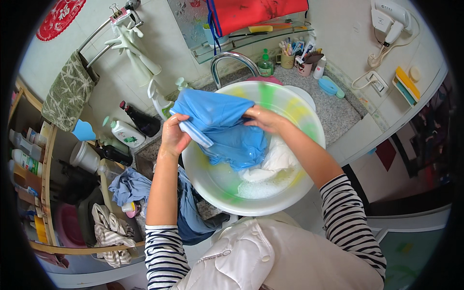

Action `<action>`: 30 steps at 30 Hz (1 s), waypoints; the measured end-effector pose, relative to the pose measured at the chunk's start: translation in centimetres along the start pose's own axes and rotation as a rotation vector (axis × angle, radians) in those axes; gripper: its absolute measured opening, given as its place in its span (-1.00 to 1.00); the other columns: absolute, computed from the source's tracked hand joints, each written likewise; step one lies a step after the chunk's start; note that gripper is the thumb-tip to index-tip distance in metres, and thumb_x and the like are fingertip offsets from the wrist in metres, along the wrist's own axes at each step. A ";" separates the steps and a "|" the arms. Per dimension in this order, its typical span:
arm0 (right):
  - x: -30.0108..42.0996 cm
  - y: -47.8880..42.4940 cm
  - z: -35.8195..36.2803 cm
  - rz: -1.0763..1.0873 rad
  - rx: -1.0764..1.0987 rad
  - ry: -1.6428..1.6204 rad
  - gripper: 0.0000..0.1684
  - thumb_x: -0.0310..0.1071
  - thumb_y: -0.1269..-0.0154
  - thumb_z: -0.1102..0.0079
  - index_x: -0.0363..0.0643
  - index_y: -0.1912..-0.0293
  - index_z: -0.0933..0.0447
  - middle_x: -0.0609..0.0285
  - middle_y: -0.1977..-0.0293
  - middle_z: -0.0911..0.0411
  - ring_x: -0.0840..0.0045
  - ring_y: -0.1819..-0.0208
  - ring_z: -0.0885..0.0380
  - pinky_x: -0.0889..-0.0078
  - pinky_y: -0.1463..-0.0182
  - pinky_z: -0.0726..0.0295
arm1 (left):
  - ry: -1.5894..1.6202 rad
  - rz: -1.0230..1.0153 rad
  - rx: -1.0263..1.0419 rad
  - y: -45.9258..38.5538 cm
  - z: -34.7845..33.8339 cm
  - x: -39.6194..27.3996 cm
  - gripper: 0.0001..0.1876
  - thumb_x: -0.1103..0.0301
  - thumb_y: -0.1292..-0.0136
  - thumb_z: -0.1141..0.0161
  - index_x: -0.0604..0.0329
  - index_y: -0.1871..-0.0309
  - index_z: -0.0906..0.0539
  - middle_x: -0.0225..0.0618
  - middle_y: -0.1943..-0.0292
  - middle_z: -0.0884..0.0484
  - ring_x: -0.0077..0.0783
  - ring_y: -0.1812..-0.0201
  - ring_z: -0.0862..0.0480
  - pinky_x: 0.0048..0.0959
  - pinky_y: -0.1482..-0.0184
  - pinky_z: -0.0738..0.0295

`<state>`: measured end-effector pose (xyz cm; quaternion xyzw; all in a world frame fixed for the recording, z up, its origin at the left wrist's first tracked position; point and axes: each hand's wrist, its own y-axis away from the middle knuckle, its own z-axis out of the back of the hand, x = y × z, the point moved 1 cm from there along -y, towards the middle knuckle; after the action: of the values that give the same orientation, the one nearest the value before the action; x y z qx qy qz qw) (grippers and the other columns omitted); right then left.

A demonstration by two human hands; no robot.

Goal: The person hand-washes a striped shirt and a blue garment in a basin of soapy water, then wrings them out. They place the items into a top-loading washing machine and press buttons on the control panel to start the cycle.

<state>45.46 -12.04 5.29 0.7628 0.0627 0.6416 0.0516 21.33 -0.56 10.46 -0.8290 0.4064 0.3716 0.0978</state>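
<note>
A wet blue garment (232, 127) with a white striped band hangs between my hands, its lower part down in a large plastic basin (203, 188) with green and yellow patches. My left hand (176, 134) grips the garment's edge by the white band, at the basin's left side. My right hand (266, 117) holds the garment's upper right edge above the basin; its fingertips are partly hidden by the cloth. White cloth (272, 163) lies in the basin beside the blue garment, with soapy foam (257, 188) in the water in front of it.
Behind the basin curves a chrome faucet (233, 56), with a green soap bottle (265, 66) nearby. A white bottle (127, 134) and dark bottle (141, 117) stand to the left. Blue clothes (192, 214) hang over the counter edge, left of the basin.
</note>
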 end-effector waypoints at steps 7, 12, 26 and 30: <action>9.2 4.3 4.8 0.111 -0.102 0.235 -0.57 -0.10 -0.16 -0.28 -0.14 0.08 -0.44 0.20 0.13 -0.54 0.54 0.10 -0.52 0.36 -0.05 -0.50 | -0.313 -0.040 -0.072 -0.3 0.0 -1.9 -0.71 0.43 -0.15 -0.11 0.28 0.04 -0.47 -0.23 0.11 -0.56 -0.28 0.09 -0.58 -0.21 -0.06 -0.47; 14.9 5.5 4.6 0.236 -0.364 0.332 -0.68 -0.17 -0.18 -0.27 -0.16 0.22 -0.43 0.24 0.27 -0.54 0.58 0.21 -0.53 0.39 0.03 -0.53 | -0.729 -0.044 -0.076 -1.1 -4.2 -4.2 -0.62 0.25 -0.24 -0.18 0.28 -0.04 -0.48 -0.26 0.10 -0.60 -0.36 0.10 -0.62 -0.35 0.00 -0.53; 33.2 10.1 0.7 1.232 -0.828 0.728 -0.55 -0.15 -0.21 -0.21 -0.36 0.11 -0.42 0.10 0.27 -0.49 0.51 0.25 -0.46 0.45 0.19 -0.49 | -1.300 -0.864 -0.091 4.4 -21.9 -14.6 -0.46 0.01 -0.11 -0.27 0.47 0.20 -0.56 -0.09 0.33 -0.63 -0.28 0.29 -0.63 -0.39 0.11 -0.52; 24.3 5.6 7.3 1.055 -0.683 0.800 -0.54 -0.01 -0.15 -0.26 -0.15 0.16 -0.42 0.30 0.37 -0.47 0.68 0.38 -0.43 0.58 0.37 -0.41 | -1.596 -0.575 -0.167 0.7 -13.4 -13.2 -0.43 -0.22 -0.06 -0.24 0.20 0.25 -0.65 -0.31 0.36 -0.66 -0.44 0.31 -0.62 -0.49 0.17 -0.47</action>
<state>56.94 -13.65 28.58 0.3413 -0.5009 0.7934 -0.0557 22.80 0.72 29.14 -0.3942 -0.0394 0.8339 0.3842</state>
